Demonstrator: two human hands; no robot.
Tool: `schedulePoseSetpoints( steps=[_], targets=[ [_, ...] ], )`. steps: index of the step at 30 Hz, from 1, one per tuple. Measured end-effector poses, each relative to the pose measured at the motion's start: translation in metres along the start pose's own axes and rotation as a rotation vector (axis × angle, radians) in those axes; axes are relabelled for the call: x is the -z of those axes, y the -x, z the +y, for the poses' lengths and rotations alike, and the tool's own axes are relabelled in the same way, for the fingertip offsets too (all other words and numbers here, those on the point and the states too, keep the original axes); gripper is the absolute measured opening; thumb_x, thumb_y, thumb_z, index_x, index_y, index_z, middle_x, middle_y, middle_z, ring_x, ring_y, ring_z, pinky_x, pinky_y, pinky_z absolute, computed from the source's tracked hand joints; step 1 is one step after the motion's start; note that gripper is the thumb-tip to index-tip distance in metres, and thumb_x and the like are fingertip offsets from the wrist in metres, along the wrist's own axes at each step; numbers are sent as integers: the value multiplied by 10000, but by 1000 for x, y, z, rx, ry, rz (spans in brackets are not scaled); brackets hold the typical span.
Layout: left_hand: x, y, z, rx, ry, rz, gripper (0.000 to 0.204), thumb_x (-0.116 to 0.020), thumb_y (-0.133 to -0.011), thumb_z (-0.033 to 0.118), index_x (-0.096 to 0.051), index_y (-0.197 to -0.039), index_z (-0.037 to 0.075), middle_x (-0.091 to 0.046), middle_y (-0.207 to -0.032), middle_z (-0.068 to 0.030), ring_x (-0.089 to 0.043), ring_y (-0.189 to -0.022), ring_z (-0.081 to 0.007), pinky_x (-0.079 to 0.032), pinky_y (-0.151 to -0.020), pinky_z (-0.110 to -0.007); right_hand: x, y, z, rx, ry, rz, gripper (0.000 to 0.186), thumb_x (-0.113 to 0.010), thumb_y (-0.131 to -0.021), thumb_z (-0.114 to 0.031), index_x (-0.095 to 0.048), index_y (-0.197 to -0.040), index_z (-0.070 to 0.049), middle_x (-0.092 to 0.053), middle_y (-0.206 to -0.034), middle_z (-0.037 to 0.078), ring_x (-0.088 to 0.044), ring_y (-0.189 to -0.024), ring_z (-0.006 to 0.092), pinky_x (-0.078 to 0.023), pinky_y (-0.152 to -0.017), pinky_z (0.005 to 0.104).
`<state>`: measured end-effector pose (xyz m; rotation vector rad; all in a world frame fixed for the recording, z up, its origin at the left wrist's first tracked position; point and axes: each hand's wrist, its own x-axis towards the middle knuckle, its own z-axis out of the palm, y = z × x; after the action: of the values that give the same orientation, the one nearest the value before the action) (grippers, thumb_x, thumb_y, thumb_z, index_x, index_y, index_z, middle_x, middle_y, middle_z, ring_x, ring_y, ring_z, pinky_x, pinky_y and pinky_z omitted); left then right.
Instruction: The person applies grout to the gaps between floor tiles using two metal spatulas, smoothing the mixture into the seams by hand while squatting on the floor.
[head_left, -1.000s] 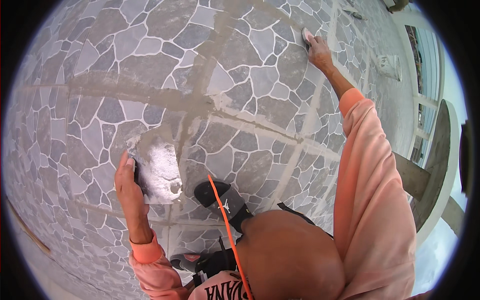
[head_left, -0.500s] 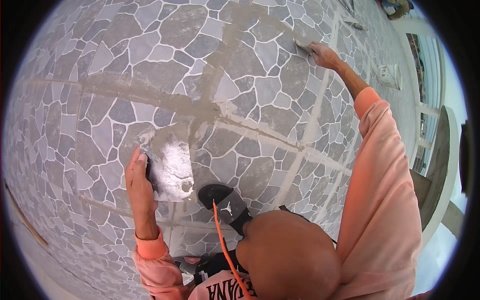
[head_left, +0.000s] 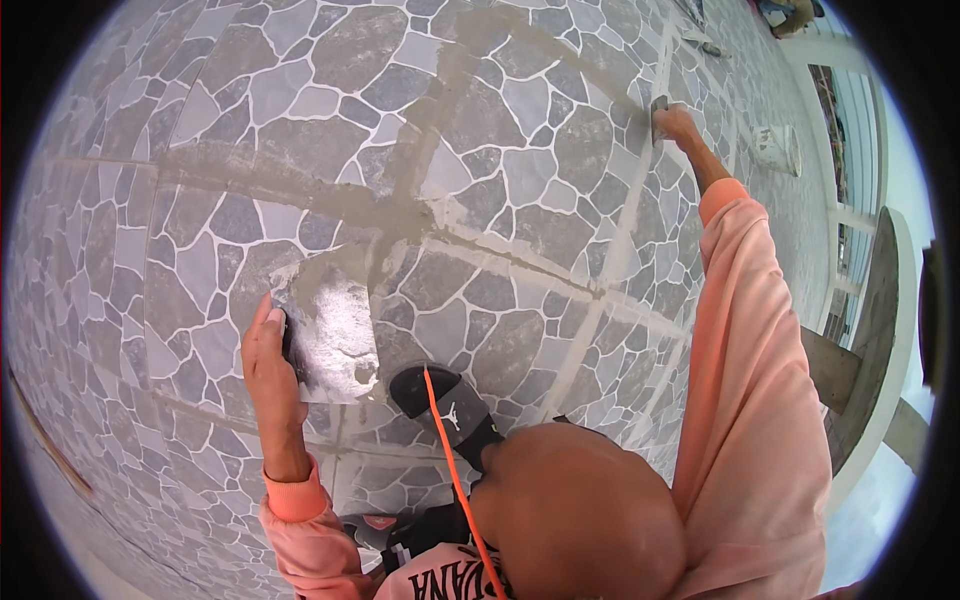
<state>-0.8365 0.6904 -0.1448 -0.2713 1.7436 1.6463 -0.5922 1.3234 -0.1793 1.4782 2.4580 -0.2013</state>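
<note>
My left hand (head_left: 268, 358) grips the dark handle of a flat metal trowel (head_left: 342, 335). Its shiny rectangular blade lies low over the tiles, with grey mortar along its far end. Out to the far right, my right hand (head_left: 680, 125) is closed on a small dark-edged scraper (head_left: 658, 118), which is held against the floor at a pale joint line. Wet-looking grey mortar (head_left: 395, 212) fills the crossing of joints between the stone-patterned tiles (head_left: 505, 345), with smeared bands running left, away and right from it.
My black and grey shoe (head_left: 440, 405) stands just right of the trowel, an orange cord (head_left: 447, 455) hanging over it. A whitish bucket (head_left: 776, 150) lies at the right. Another tool (head_left: 707, 48) rests farther off. Someone else (head_left: 797, 17) is partly visible at the top right.
My right hand has moved to the right and slightly nearer with the scraper, along the mortar band to the pale joint. My left hand keeps the trowel almost in place.
</note>
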Motion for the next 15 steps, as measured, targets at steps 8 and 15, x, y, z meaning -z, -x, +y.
schedulePoseSetpoints(
  steps=[8, 15],
  targets=[
    [7, 4, 11, -8, -4, 37, 450, -454, -931, 163, -425, -1302, -90, -495, -1276, -164, -494, -1143, -192, -375, -979, -288, 7, 15, -70, 291, -107, -203, 343, -534, -767, -246, -610, -930, 46, -638, -867, 232, -622, -834, 322, -446, -757, 409],
    [17, -3, -4, -8, -1, 30, 465, -453, -935, 195, -422, -1308, -81, -498, -1261, -164, -497, -1140, -197, -368, -986, -294, -68, 23, -3, 449, 291, 303, 307, -541, -778, -37, -574, -1084, -41, -579, -972, 182, -560, -919, 392, -450, -804, 443]
  ],
)
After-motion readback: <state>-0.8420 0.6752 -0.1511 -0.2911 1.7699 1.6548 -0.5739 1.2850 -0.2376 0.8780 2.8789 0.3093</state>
